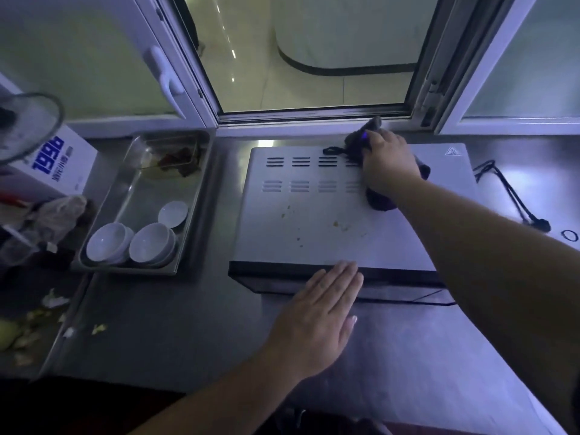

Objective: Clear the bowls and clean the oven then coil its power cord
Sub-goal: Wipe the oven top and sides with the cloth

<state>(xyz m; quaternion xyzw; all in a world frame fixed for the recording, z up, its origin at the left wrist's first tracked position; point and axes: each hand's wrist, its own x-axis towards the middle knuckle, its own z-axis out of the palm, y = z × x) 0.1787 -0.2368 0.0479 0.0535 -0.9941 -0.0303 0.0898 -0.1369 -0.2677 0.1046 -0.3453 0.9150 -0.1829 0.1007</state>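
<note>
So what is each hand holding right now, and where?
Right hand grips the bunched dark cloth from above on the silver oven top. Left hand lies flat, holding nothing.

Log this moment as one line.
phase: wiping oven top | right hand: grips cloth | left hand: flat on front edge | bowls: in tray

Dim bluish light, soft blur, wide-angle bending at edges

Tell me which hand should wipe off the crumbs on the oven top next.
Right. The right hand already grips the cloth on the oven top, just behind the crumbs; the left hand lies flat at the front edge.
</note>
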